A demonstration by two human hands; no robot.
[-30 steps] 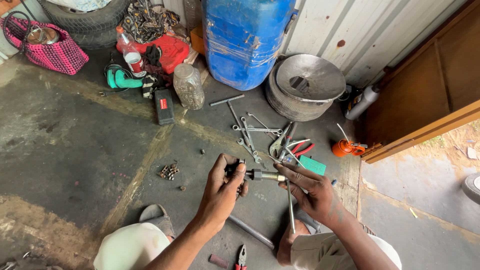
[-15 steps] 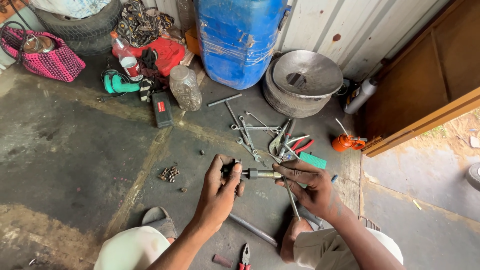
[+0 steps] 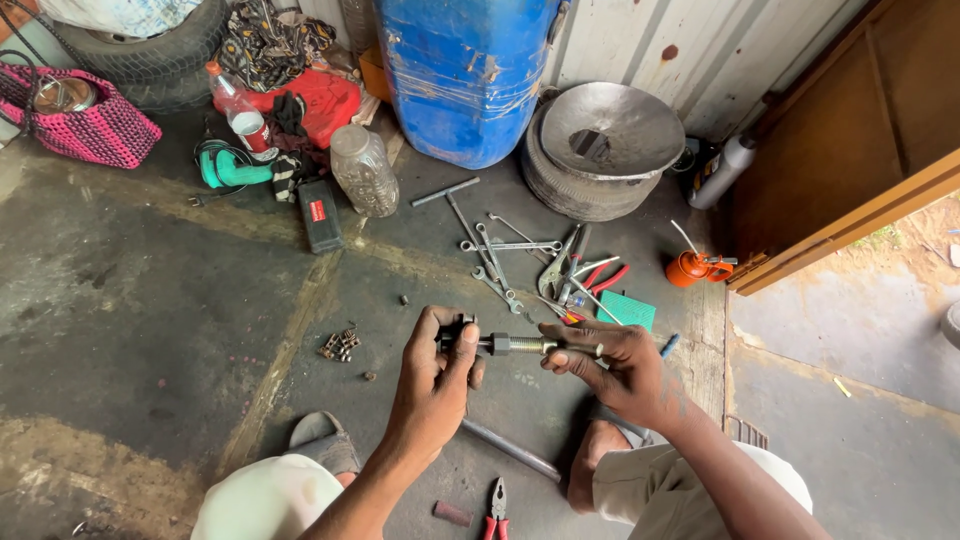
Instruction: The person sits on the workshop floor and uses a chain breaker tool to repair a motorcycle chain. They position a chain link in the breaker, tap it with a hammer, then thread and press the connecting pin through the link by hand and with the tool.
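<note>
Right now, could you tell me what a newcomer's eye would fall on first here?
Probably the big blue barrel against the wall at top centre. Next, the left hand and right hand holding a threaded metal rod level between them, above wrenches and pliers scattered on the concrete floor.

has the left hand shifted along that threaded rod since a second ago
No. The left hand grips the same dark end of the threaded rod, level with the pile of nuts as before.

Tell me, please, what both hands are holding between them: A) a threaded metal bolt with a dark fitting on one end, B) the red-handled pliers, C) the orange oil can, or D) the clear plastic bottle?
A: the left hand holds the dark fitting and the right hand holds the other end of the threaded metal bolt.
</note>
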